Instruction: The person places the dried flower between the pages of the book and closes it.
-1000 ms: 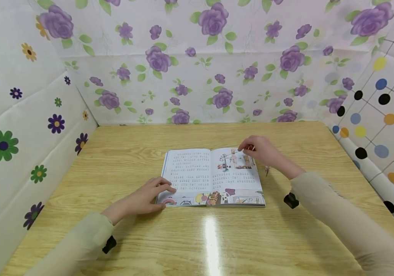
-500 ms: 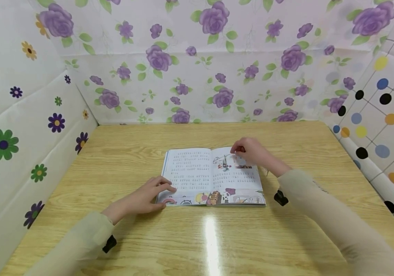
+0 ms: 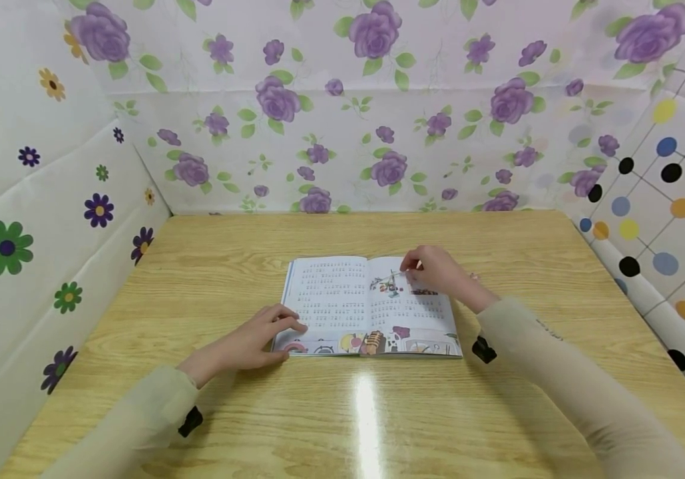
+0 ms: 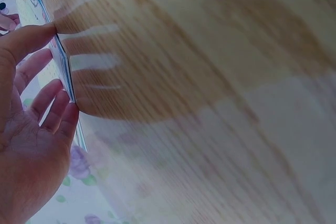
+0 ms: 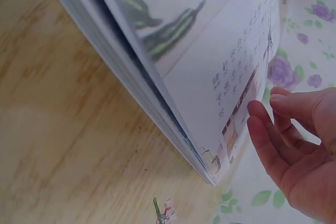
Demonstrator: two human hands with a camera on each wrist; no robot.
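Book (image 3: 371,307) lies open on the middle of the wooden counter (image 3: 258,426), pages up. Left hand (image 3: 246,346) rests flat on the lower left page corner, its grip wide, fingers straight against the page edges. Right hand (image 3: 438,269) has its grip narrow, pinching the top of the right page (image 3: 414,313), which is lifted from the stack

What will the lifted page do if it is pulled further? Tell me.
The page already bows in the right hand, so it is likely floppy and light. The thin sheet might crease or tear. The left hand presses the book, so it probably won't slide.
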